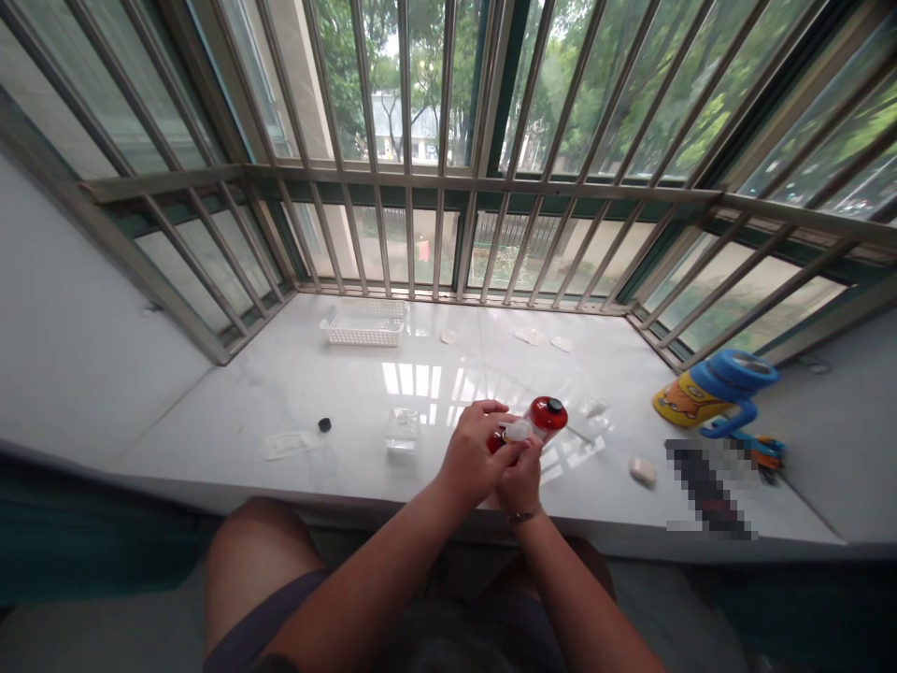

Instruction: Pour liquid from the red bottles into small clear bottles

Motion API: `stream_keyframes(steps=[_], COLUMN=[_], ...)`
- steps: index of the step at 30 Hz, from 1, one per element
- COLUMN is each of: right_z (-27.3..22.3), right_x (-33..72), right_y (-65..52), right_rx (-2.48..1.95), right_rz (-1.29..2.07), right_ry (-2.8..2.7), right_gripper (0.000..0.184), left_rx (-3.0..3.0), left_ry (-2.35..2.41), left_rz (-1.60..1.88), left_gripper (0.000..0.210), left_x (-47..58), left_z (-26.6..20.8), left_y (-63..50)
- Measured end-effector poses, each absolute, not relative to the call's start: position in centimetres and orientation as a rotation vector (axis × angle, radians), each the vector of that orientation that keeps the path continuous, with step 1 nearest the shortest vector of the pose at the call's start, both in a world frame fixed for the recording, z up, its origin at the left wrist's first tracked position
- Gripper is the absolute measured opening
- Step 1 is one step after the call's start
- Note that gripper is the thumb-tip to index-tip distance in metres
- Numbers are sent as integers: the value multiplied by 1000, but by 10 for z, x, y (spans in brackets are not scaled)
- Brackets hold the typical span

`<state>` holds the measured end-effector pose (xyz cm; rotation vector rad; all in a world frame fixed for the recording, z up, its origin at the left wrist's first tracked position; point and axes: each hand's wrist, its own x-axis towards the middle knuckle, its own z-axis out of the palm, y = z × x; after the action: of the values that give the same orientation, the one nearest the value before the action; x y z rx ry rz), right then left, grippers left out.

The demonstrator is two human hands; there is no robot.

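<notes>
My left hand is closed round a small red bottle, mostly covered by the fingers. My right hand is closed just beside it, with fingertips at a whitish translucent piece over the bottle's dark neck. Whether that piece is a funnel or a pad I cannot tell. Right behind the hands stands a larger red bottle with a black cap. A thin white stick and a crumpled clear wrapper lie to its right. On the left are a clear box and a loose black cap.
Toward the window bars sits a white plastic basket. Flat white scraps lie along the back. At the right are a blue and yellow mug, a pale lump and a blurred-out dark item. The white ledge ends near my knees.
</notes>
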<state>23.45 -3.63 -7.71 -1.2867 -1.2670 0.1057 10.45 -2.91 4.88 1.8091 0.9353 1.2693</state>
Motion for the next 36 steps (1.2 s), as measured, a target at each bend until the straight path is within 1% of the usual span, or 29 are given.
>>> stream_keyframes(steps=[4, 7, 11, 14, 16, 19, 22, 25, 28, 30, 36], right_z=[-76, -74, -71, -69, -68, -68, -68, -66, -65, -65, -66], right_x=[236, 235, 234, 233, 233, 233, 233, 233, 232, 232, 233], right_y=[-36, -36, -36, -37, -37, -37, -37, -37, -37, -38, -38], right_rx=[-1305, -1240, -1147, -1147, -1157, -1165, -1171, -1174, -1168, -1162, -1150], right_rz=[123, 107, 166, 166, 154, 161, 161, 152, 150, 152, 156], right_ry=[-1272, -1272, -1302, -1320, -1325, -1325, -1322, -1321, -1321, -1321, -1325], right_gripper=[60, 57, 58, 59, 59, 59, 59, 58, 57, 58, 59], left_rx=[1829, 1840, 1900, 1980, 2085, 2354, 2468, 2410, 2320, 2246, 2213], left_ry=[885, 864, 846, 964, 1124, 1529, 1980, 2285, 2289, 2266, 2235], left_rz=[1245, 1307, 1406, 1514, 1543, 1396, 1068, 744, 494, 414, 503], left_gripper=[26, 31, 34, 33, 33, 35, 34, 37, 44, 46, 53], left_x=[102, 95, 70, 37, 6, -52, -113, -166, -201, -212, -211], left_z=[49, 51, 57, 62, 63, 55, 34, 0, -35, -53, -75], left_y=[-33, -37, -44, -47, -45, -39, -32, -26, -20, -17, -15])
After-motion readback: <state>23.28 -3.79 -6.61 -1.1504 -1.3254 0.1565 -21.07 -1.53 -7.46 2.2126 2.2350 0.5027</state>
